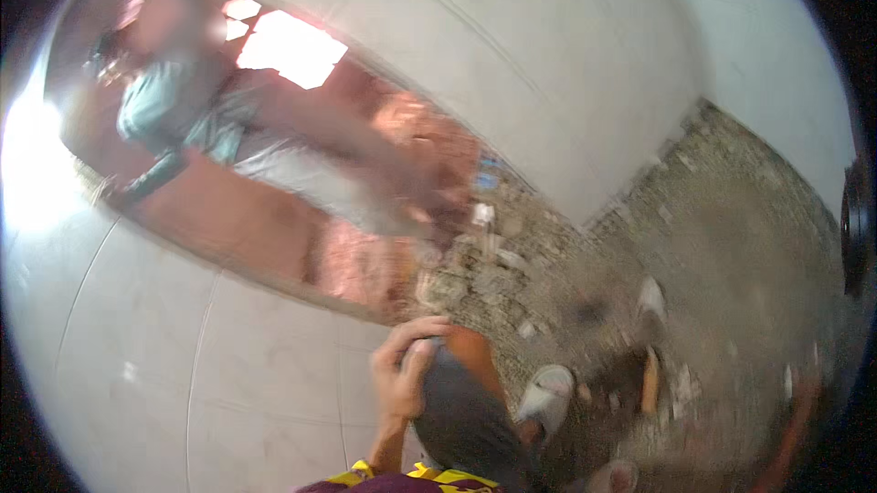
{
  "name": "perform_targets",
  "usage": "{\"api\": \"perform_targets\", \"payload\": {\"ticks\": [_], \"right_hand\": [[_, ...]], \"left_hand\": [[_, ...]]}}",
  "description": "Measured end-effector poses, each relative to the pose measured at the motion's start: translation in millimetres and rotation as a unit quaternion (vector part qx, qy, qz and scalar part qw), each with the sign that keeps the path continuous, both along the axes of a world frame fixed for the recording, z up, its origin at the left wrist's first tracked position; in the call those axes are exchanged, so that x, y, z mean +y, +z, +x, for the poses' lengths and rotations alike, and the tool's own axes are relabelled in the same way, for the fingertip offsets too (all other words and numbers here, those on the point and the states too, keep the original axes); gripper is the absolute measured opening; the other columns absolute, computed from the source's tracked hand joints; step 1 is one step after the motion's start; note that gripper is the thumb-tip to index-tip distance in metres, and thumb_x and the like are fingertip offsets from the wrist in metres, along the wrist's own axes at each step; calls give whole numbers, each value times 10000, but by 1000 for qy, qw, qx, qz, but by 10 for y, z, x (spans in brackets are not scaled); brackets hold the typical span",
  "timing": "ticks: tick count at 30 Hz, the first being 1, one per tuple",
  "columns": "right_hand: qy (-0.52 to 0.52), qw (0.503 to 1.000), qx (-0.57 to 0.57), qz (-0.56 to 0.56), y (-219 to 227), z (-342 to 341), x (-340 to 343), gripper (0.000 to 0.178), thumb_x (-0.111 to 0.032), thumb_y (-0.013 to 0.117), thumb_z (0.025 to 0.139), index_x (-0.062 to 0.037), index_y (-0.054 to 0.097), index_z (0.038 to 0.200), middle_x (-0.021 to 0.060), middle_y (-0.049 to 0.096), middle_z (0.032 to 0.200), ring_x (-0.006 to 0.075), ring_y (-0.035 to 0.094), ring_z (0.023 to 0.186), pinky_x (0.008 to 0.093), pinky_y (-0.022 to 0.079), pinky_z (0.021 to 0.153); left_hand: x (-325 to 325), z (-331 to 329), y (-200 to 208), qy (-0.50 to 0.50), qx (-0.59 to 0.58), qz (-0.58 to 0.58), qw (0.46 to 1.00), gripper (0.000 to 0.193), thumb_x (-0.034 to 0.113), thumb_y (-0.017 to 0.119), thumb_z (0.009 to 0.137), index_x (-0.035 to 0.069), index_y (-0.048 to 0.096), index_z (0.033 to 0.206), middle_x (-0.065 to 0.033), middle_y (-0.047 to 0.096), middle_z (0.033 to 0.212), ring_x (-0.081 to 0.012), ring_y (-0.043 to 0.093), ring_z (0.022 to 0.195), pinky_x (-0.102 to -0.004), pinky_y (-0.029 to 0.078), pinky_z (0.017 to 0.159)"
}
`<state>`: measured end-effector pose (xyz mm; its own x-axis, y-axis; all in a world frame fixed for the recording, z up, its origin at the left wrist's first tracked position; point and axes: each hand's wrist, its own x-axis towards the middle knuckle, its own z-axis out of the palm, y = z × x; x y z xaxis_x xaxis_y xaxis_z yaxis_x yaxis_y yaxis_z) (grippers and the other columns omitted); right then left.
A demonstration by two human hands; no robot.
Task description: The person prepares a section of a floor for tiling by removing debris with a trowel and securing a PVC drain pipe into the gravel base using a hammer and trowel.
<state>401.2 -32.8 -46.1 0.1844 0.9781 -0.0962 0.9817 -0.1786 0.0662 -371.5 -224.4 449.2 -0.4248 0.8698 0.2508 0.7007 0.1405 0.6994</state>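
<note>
My left hand [399, 381] comes up from the lower edge and rests on the upper end of my bent leg, in dark grey trousers [461, 411]. Its fingers curve over the knee with the thumb apart from them, and I see nothing held. Beside the hand, on the leg's far side, is an orange patch [473, 360] whose kind I cannot make out. Below the leg a foot in a pale sandal [548, 397] stands on the rough ground. No right hand can be made out; a reddish-brown blurred strip [793, 438] lies at the lower right.
Pale panelled walls [183, 365] flank a doorway at the left. A person in a green top [164, 109] stands there, near reddish walls and a bright window [290, 47]. Rubble [484, 274] covers the ground past the doorway, with an orange-brown piece [650, 383] nearer me.
</note>
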Motion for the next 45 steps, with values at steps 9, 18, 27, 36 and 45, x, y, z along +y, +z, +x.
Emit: {"api": "perform_targets", "payload": {"ticks": [9,18,27,36,45], "right_hand": [[81,996,-9,21,560,-1899,-154,389,-225,659,1003,-88,695,1366,197,300,1730,441,228,1614,757,68,1265],[17,967,256,-2,1038,-2319,-592,323,-131,608,983,-29,653,1286,232,687,1312,473,645,1205,577,441,1142],[79,993,66,51,-612,-2669,19,473,-241,568,1038,16,577,1435,322,531,1481,517,486,1390,575,437,1145],[144,965,-175,-134,-1128,-1103,-43,681,-401,479,1139,7,317,1660,362,320,1661,528,363,1510,602,343,1234],[46,999,-4,20,-1069,-1085,-42,746,-451,493,1130,47,299,1650,390,345,1641,578,395,1479,627,397,1176]], "left_hand": [[-169,-303,41,-21,200,-1,980,593,408,410,1086,-70,672,1319,-265,696,1309,-375,663,1237,-508,496,1112],[-498,-549,-50,-84,197,23,977,683,533,318,1132,51,478,1588,-326,591,1413,-517,632,1222,-642,519,1046],[-528,-726,141,78,131,-9,988,627,415,365,1064,-77,656,1322,-267,676,1350,-381,641,1276,-531,453,1170],[-189,-230,18,58,-16,67,996,528,356,575,951,-101,684,1192,-261,738,1172,-398,699,1191,-521,498,1110],[-463,-229,27,41,-46,87,994,509,352,586,935,-99,692,1146,-264,743,1162,-406,685,1219,-535,491,1117]]}}
